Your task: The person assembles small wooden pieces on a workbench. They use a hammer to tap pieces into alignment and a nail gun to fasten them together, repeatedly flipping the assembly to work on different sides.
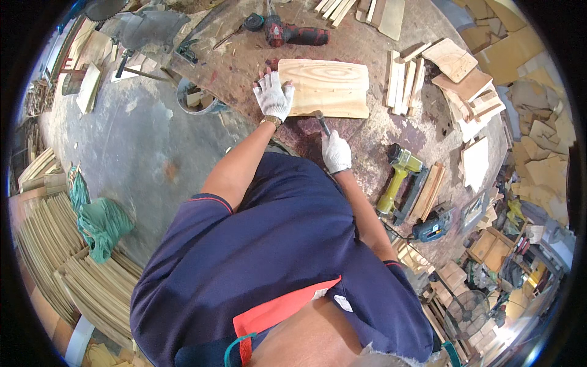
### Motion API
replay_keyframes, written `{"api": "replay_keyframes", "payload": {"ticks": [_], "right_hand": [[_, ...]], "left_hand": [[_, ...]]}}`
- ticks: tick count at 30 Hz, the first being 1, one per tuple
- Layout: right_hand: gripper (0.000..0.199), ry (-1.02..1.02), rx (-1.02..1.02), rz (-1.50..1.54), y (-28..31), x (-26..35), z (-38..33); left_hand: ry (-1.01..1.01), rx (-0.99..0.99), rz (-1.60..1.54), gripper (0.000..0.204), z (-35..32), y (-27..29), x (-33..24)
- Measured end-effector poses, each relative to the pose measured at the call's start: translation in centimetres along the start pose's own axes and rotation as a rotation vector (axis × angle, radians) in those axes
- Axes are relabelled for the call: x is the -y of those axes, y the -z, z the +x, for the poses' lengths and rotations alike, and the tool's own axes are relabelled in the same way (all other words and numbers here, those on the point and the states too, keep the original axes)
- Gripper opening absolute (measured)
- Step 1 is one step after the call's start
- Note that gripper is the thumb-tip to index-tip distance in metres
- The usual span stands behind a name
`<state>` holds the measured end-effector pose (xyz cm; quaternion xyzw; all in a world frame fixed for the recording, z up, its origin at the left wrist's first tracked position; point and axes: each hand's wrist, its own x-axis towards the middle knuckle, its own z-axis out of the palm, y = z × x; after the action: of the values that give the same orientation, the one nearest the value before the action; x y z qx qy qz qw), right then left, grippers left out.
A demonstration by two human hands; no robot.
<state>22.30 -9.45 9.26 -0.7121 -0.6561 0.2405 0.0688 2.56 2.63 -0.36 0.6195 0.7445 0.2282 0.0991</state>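
Observation:
A pale wooden board (333, 88) with curved edges lies on the stained workbench (244, 67) in front of me. My left hand (274, 96), in a white glove with bare fingertips, rests with spread fingers at the board's left end. Gloved too, my right hand (336, 153) is closed round the handle of a hammer (324, 124). The hammer's head is at the board's near edge; whether it touches the wood I cannot tell. A red and black cordless drill (296, 35) lies beyond the board.
To the right are wooden strips (405, 82), stacked board pieces (461, 79), a yellow-green nail gun (398, 177) and a blue power tool (433, 226). A bucket (195, 98) with offcuts stands left of the bench. Stacked slats (49, 238) and a green cloth (104, 226) are farther left.

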Motion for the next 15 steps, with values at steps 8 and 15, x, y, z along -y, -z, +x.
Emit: {"api": "replay_keyframes", "payload": {"ticks": [8,15], "right_hand": [[0.024,0.04,-0.274,0.152,-1.5,-3.1,-0.6],[0.031,0.081,-0.19,0.149,0.5,-0.7,1.0]], "left_hand": [[-0.004,-0.017,-0.001,0.07,0.2,-0.2,0.1],[-0.018,-0.028,-0.013,0.067,-0.5,-0.1,0.1]]}}
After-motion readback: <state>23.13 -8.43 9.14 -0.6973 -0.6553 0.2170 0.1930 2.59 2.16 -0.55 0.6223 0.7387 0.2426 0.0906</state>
